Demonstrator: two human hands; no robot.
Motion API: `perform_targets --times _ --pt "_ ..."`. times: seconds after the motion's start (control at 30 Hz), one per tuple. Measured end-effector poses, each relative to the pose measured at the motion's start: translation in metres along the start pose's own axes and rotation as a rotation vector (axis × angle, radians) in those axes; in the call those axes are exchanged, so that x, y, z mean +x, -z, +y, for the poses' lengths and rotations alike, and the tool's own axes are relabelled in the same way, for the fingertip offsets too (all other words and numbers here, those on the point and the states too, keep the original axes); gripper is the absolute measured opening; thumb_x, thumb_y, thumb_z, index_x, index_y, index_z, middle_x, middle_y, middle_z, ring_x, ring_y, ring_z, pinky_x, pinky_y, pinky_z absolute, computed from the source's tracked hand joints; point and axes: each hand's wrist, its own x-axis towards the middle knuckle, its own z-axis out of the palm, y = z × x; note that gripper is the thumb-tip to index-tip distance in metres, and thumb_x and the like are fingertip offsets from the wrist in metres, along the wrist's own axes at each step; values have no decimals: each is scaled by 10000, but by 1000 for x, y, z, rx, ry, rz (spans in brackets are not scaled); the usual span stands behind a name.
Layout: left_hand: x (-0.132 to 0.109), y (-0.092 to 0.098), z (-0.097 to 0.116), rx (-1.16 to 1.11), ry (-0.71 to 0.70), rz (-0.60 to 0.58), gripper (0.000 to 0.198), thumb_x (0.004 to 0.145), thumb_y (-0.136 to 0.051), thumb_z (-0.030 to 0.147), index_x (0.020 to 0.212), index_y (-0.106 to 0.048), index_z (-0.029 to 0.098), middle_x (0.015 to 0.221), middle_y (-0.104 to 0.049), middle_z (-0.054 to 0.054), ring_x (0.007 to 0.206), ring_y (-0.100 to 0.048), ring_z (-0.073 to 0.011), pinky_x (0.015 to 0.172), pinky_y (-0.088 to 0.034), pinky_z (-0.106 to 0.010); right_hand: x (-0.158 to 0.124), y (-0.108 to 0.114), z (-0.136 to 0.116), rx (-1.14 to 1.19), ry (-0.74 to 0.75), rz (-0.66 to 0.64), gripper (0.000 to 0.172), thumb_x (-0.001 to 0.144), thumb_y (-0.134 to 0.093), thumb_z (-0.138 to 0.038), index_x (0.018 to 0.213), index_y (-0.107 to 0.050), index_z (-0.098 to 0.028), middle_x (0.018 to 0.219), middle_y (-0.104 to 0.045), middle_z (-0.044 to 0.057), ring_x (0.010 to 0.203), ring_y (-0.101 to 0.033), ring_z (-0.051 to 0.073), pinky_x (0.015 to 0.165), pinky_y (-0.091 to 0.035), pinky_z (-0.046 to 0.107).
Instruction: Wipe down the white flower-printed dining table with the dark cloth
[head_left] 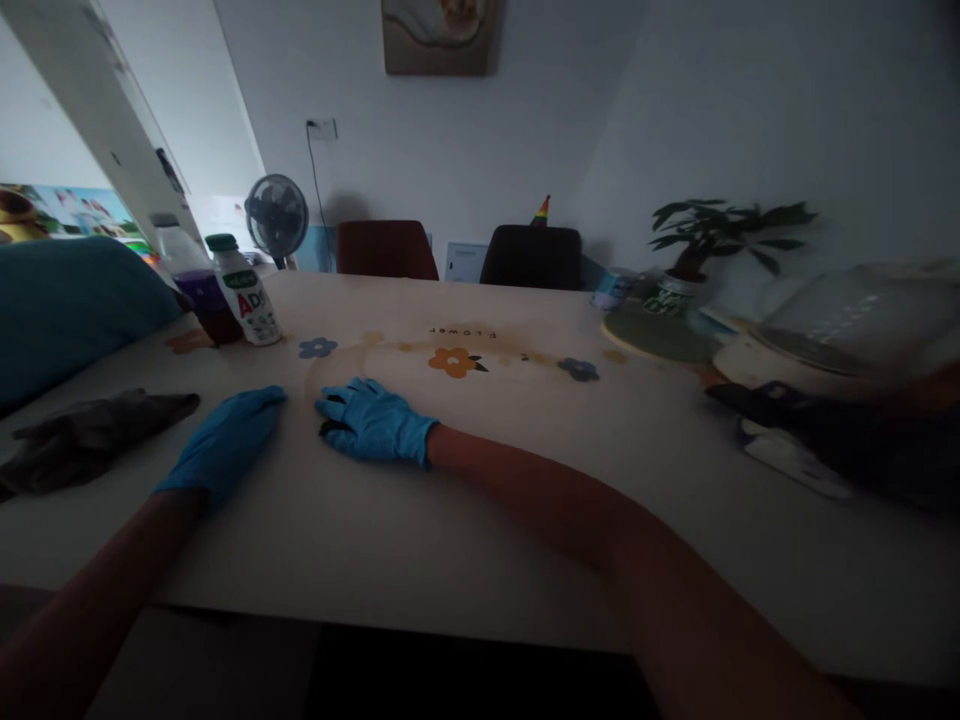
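Both my hands wear blue gloves and rest on a white table (480,530) printed with flowers. My right hand (377,421) lies palm down left of the orange flower print (450,362), fingers spread. Dark patches show between its fingers; whether these are shadow or a thing, I cannot make out. To its left, my left hand (229,437) lies on the tabletop with its fingers stretched out and close together. A crumpled dark grey cloth (94,435) sits left of it, apart from the hand. Brownish stains run across the flower prints beyond my hands.
A white green-capped bottle (247,295) and a bottle of dark liquid (199,290) stand at the back left. On the right are a potted plant (679,275), a green mat (637,335), a covered dish (787,345) and dark cloth (847,440). Two chairs (386,250) stand beyond.
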Motion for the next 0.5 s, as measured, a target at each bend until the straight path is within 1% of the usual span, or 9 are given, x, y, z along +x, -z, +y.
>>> perform_targets --times 0.13,0.27,0.37,0.5 --pt "-1 1 1 -6 2 -12 712 1093 -354 334 1651 -710 71 1745 -661 -161 1645 -618 -346 1474 -379 -497 -50 8 4 116 -12 -4 602 1189 -566 -573 1755 -665 -394 1880 -543 24 1672 -586 350 1438 -375 545" --pt "-1 1 -1 -12 -20 -5 714 1086 -355 346 1637 -718 74 1725 -676 -169 1626 -637 -357 1472 -387 -523 -107 18 14 188 -74 -8 623 1152 -647 -567 1773 -629 -516 1879 -532 -32 1706 -556 356 1465 -363 580" --pt "0 -1 -7 -11 -44 -2 718 1087 -348 352 1642 -711 78 1727 -676 -168 1626 -634 -352 1477 -376 -525 -151 22 26 229 -136 4 646 1139 -687 -552 1780 -629 -502 1886 -520 -7 1723 -533 379 1481 -339 620" --pt "4 -6 -14 -5 -47 7 747 1078 -344 384 1653 -700 63 1756 -649 -172 1640 -618 -351 1471 -382 -498 -207 24 44 261 -228 18 653 1171 -649 -568 1814 -585 -476 1915 -471 7 1785 -438 373 1509 -259 675"
